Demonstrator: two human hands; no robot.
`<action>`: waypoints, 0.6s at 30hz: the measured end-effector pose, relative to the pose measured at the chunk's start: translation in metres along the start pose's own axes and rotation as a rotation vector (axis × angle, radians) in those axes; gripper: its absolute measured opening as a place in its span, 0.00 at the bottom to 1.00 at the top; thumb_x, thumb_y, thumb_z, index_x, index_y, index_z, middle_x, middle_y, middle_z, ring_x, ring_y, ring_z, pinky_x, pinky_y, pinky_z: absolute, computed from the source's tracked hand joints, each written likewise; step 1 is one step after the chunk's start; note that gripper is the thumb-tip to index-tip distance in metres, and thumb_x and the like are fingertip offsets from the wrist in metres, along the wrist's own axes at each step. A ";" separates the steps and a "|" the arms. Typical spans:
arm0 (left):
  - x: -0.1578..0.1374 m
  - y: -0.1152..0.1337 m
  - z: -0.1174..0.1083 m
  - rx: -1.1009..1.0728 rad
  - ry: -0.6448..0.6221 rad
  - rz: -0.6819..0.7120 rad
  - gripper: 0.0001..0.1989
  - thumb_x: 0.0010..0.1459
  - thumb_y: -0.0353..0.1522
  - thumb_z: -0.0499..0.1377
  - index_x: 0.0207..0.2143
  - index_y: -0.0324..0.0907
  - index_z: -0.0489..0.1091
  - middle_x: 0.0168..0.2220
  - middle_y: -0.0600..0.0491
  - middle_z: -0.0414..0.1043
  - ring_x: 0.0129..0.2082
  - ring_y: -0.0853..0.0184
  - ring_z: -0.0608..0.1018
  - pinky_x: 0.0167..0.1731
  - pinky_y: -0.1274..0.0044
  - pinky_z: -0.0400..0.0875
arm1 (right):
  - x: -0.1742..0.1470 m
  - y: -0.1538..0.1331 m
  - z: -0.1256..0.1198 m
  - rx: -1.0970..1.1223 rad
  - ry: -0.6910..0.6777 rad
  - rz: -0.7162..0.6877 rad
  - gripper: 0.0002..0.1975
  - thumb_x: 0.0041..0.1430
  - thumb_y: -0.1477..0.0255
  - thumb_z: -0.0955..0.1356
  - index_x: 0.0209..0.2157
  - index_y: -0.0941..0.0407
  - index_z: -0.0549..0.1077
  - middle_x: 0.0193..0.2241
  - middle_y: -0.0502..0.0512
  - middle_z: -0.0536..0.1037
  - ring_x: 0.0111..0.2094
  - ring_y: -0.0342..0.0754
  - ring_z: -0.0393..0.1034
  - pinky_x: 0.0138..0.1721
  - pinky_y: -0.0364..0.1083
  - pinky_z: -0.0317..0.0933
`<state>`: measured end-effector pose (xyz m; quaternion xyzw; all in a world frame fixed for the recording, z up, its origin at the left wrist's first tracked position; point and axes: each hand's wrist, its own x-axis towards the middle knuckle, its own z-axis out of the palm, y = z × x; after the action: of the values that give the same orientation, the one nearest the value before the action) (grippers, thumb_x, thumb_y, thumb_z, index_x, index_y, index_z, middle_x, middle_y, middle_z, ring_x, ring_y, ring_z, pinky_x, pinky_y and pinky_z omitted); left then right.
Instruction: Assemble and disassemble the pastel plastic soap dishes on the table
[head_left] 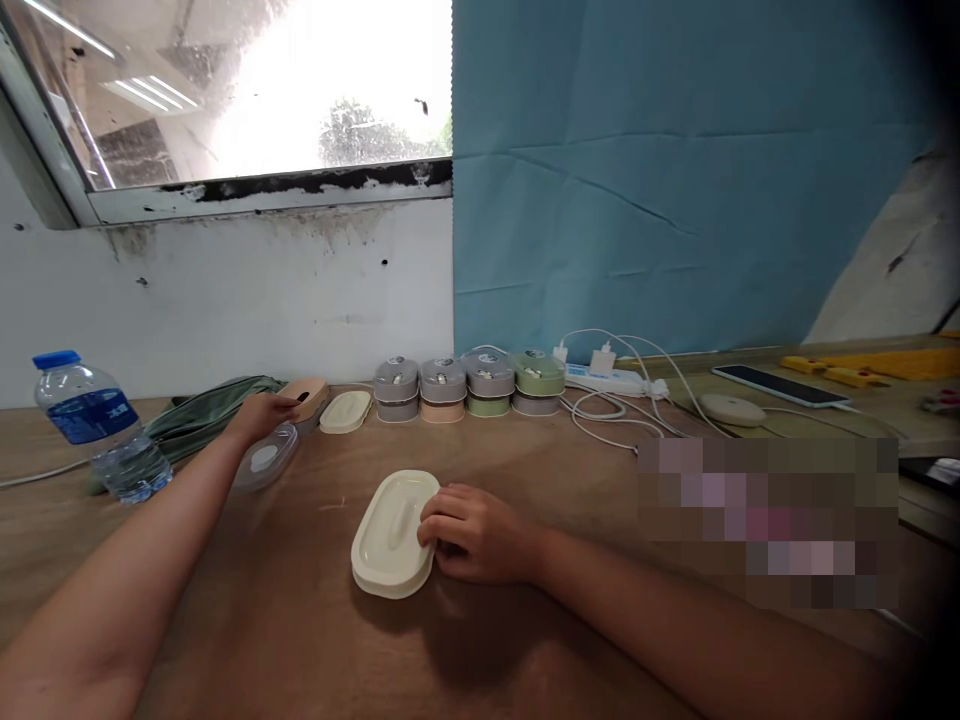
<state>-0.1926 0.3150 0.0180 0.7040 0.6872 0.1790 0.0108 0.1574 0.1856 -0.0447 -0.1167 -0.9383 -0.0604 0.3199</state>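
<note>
In front of me on the table lies a cream oval container (396, 530) with a raised ridge along its top. The curled fingers of my right hand (480, 535) grip its right edge. Farther off to the left, my left hand (262, 412) has its fingers on a peach-coloured box (309, 388) with a grey lower part; its far fingers are partly hidden. A clear plastic lid (266, 458) lies just below that hand. Beside the peach box, a smaller cream oval lid (346, 411) lies flat.
A row of several small two-tone containers (442, 385) stands along the wall. At left are a water bottle (105, 425) and a green bag (202, 415). On the right lie a power strip (607, 378) with white cables, a phone (780, 386) and yellow tools (862, 368).
</note>
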 end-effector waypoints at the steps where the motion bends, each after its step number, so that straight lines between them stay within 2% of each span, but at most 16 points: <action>1: -0.001 0.000 -0.001 0.008 -0.012 -0.005 0.20 0.46 0.39 0.55 0.41 0.42 0.74 0.41 0.50 0.75 0.44 0.57 0.73 0.40 0.77 0.64 | 0.000 0.000 0.000 -0.002 -0.001 -0.002 0.08 0.48 0.79 0.63 0.32 0.56 0.68 0.31 0.54 0.72 0.32 0.43 0.64 0.38 0.42 0.60; 6: -0.002 0.000 -0.001 -0.003 -0.022 -0.063 0.20 0.44 0.39 0.55 0.40 0.43 0.74 0.39 0.52 0.76 0.43 0.57 0.74 0.39 0.76 0.66 | 0.000 -0.001 -0.001 -0.008 -0.006 0.001 0.08 0.49 0.79 0.62 0.32 0.56 0.68 0.32 0.53 0.72 0.32 0.43 0.64 0.38 0.42 0.59; 8: -0.004 0.008 -0.002 -0.016 0.016 -0.060 0.22 0.43 0.40 0.57 0.41 0.42 0.73 0.40 0.50 0.76 0.42 0.56 0.74 0.39 0.75 0.66 | -0.001 -0.001 -0.001 -0.009 -0.017 0.011 0.08 0.49 0.79 0.62 0.33 0.56 0.68 0.32 0.53 0.73 0.32 0.44 0.64 0.38 0.42 0.59; 10: -0.012 0.027 -0.005 -0.045 0.147 -0.008 0.21 0.44 0.40 0.56 0.41 0.40 0.73 0.42 0.48 0.74 0.43 0.56 0.73 0.41 0.74 0.66 | -0.001 -0.001 -0.001 -0.016 -0.028 0.032 0.08 0.49 0.79 0.62 0.33 0.56 0.68 0.32 0.53 0.73 0.32 0.44 0.64 0.37 0.43 0.58; 12: -0.032 0.057 -0.009 -0.114 0.291 0.126 0.18 0.48 0.40 0.53 0.38 0.41 0.73 0.43 0.48 0.73 0.43 0.59 0.73 0.43 0.74 0.65 | -0.001 -0.001 -0.001 -0.034 -0.036 0.069 0.08 0.48 0.79 0.62 0.32 0.55 0.68 0.33 0.53 0.73 0.32 0.44 0.64 0.35 0.43 0.57; 13: -0.046 0.076 -0.011 -0.167 0.300 0.216 0.17 0.50 0.40 0.53 0.36 0.41 0.74 0.40 0.49 0.74 0.40 0.61 0.74 0.41 0.75 0.65 | -0.001 -0.001 -0.001 -0.044 -0.033 0.093 0.08 0.48 0.79 0.62 0.32 0.55 0.68 0.33 0.53 0.73 0.31 0.44 0.64 0.34 0.43 0.57; 14: -0.063 0.094 -0.012 -0.202 0.206 0.333 0.16 0.50 0.41 0.53 0.33 0.42 0.74 0.35 0.50 0.74 0.36 0.63 0.74 0.38 0.76 0.66 | -0.001 -0.001 -0.001 -0.053 -0.025 0.119 0.09 0.47 0.79 0.63 0.32 0.55 0.68 0.32 0.52 0.73 0.31 0.44 0.64 0.34 0.44 0.56; 16: -0.102 0.129 -0.011 -0.219 -0.150 0.529 0.12 0.50 0.40 0.54 0.29 0.45 0.75 0.30 0.52 0.74 0.29 0.66 0.74 0.31 0.79 0.66 | -0.002 0.000 0.000 -0.061 -0.005 0.173 0.09 0.46 0.79 0.63 0.31 0.55 0.68 0.32 0.51 0.72 0.31 0.44 0.64 0.34 0.43 0.56; 17: -0.122 0.143 -0.008 -0.194 -0.327 0.588 0.10 0.48 0.39 0.56 0.29 0.47 0.75 0.30 0.53 0.74 0.29 0.67 0.74 0.29 0.80 0.65 | -0.002 0.000 0.000 -0.059 0.002 0.196 0.09 0.46 0.79 0.63 0.31 0.55 0.68 0.31 0.51 0.72 0.31 0.44 0.65 0.33 0.43 0.56; 18: -0.140 0.155 -0.004 -0.158 -0.436 0.605 0.09 0.44 0.38 0.60 0.30 0.48 0.75 0.31 0.54 0.74 0.28 0.66 0.74 0.27 0.79 0.64 | -0.003 0.000 0.000 -0.054 0.000 0.215 0.09 0.46 0.79 0.64 0.32 0.55 0.68 0.31 0.51 0.72 0.30 0.44 0.65 0.33 0.42 0.57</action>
<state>-0.0435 0.1697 0.0289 0.8937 0.4137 0.0722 0.1577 0.1595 0.1855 -0.0463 -0.2252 -0.9184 -0.0508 0.3214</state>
